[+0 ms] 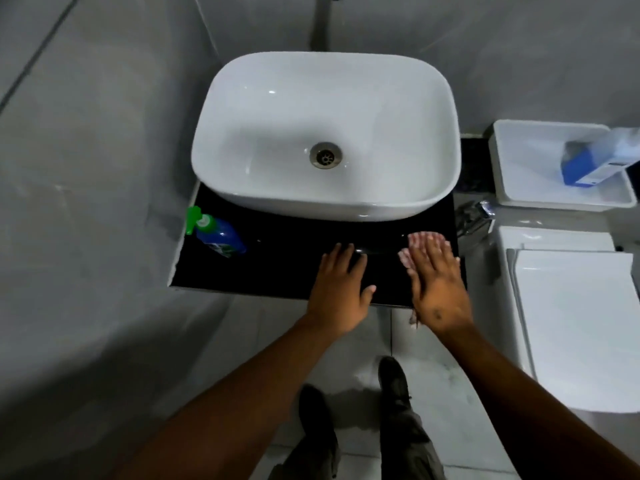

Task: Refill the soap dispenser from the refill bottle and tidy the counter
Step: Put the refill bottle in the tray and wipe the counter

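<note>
Hidden: a pink cloth (414, 244) is lying almost wholly under the right hand; only its far edge, a bit by the thumb and a scrap below the counter's near edge are showing; its full shape is not readable
Cut off: a blue-and-white box (595, 161) is running out of the picture at the right edge, blurred, label unreadable; a grey pipe (320, 20) on the wall is leaving by the top edge
Hard to make out: a chrome fitting (476, 216) is sitting just past the counter's right edge; too blurred to tell what it is
Right hand (438, 282): lying flat, palm down, fingers straight and close together, pressing on the cloth at the counter's near right corner
Left hand (341, 285): lying flat, palm down, fingers slightly spread, thumb out, holding nothing; resting at the near edge, just left of the right hand, not touching it
Soap bottle (216, 233): blue body, green pump top; standing at the counter's left edge, near the far left corner, just beside the basin's front left curve
Counter (277, 265): black, glossy, reflecting the hands
Basin (325, 133): white, sitting on the counter's far part, overhanging it at both sides
Tray (554, 199): white, right of the basin, holding the box
Toilet (568, 320): white, lid closed, right of the counter
Floor: the person's two dark shoes (393, 379) are standing on pale tiles below the near edge
</note>
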### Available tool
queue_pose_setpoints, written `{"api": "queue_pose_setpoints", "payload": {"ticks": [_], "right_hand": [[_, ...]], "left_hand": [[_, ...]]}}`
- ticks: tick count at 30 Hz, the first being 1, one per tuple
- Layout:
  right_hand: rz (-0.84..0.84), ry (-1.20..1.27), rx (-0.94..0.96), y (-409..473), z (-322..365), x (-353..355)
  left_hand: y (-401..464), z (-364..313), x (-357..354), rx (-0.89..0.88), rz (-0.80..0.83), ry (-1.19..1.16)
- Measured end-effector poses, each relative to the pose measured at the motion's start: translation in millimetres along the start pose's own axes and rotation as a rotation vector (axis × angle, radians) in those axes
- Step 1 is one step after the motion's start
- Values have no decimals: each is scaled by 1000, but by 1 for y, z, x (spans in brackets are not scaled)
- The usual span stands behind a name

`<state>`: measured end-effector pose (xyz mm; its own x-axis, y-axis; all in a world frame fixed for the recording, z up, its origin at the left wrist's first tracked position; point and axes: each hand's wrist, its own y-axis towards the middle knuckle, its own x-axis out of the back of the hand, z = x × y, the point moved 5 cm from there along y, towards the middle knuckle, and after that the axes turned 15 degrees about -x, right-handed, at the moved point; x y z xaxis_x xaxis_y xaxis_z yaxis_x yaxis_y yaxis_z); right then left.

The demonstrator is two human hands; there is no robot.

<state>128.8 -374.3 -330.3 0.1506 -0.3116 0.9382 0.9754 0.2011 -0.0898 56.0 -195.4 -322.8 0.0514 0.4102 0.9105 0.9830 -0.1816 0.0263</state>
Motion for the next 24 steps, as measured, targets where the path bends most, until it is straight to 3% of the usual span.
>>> {"api": "queue_pose_setpoints", "payload": {"ticks": [7, 11, 15, 20, 22, 24], "right_hand": [[-138, 397, -266, 72, -80, 49], [-206, 346, -290, 114, -136, 86], [-225, 564, -409, 191, -186, 110], [-114, 413, -321, 292, -202, 101], [-158, 207, -303, 325, -206, 87], [-79, 214, -349, 347, -210, 66]], "left_hand": [[101, -62, -35, -245, 122, 75], [140, -81, -51, -261, 177, 145], [147, -82, -62, -225, 154, 193], [144, -77, -68, -233, 146, 224], [144, -75, -70, -242, 136, 225], [143, -74, -70, -253, 115, 227]]}}
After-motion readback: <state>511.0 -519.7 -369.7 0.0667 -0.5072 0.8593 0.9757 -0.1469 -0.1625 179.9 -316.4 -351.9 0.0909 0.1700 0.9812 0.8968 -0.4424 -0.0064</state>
